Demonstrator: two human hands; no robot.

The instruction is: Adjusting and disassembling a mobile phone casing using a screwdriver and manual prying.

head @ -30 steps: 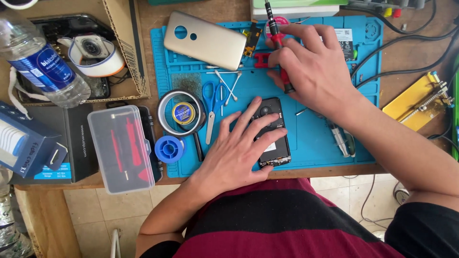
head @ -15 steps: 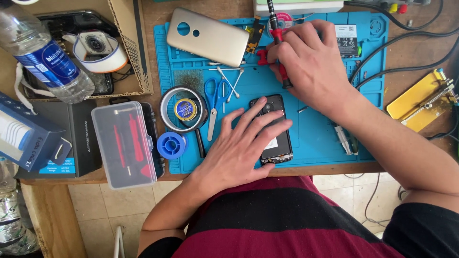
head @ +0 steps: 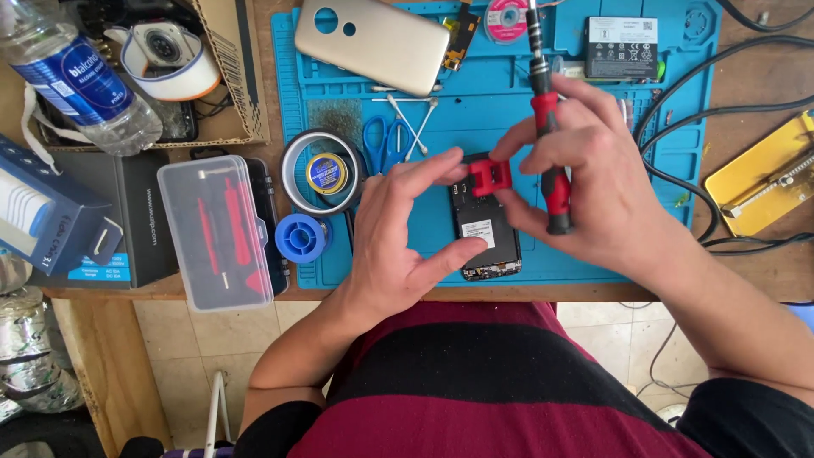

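**Bench surroundings, non-work items**

Blue silicone repair mat (head: 678,246) on wooden bench. Gold phone back cover (head: 373,42) lies at mat top-left. Black phone battery (head: 621,47) at mat top-right. Cotton swabs (head: 407,110) and blue-handled scissors (head: 386,144) mid-mat, touching. Tape roll (head: 324,172) w/ small tin inside overlaps mat's left edge; blue solder spool (head: 301,238) just below it. Clear plastic tool case (head: 216,231) left of mat, atop a black box (head: 110,220). Water bottle (head: 72,72) far left, lying down; cardboard box (head: 242,85) beside it. Yellow fixture (head: 767,174) at right, black cables (head: 729,110) near it.
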